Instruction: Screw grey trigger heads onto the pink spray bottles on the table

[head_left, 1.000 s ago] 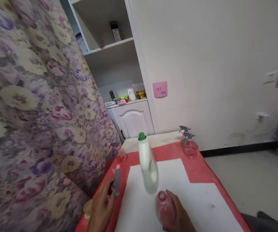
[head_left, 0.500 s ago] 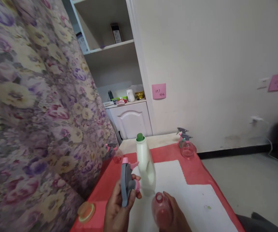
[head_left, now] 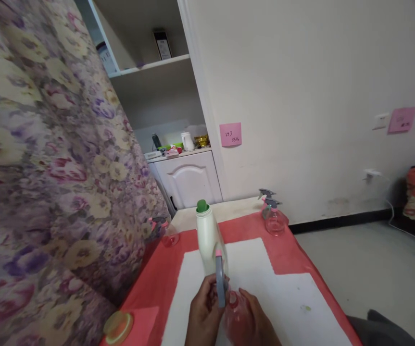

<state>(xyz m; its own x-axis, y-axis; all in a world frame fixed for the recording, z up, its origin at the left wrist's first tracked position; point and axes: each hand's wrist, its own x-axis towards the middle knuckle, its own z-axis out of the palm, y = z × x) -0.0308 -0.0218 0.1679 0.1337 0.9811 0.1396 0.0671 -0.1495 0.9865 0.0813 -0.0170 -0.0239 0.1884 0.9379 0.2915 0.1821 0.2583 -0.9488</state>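
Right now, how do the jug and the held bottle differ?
Color: the jug is pale green; the bottle is see-through pink.
Shape: the jug is tall; the bottle is short and rounded.
Support: the jug stands on the white sheet; the bottle is in the right hand.
Mouth: the jug's has a green piece in it; the bottle's shows none.

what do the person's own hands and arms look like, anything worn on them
Both the left hand and the right hand are bare, each grip just human fingers. No gloves, sleeves, cables or markings show. The arms run off the bottom edge, so anything worn higher up can't be seen.
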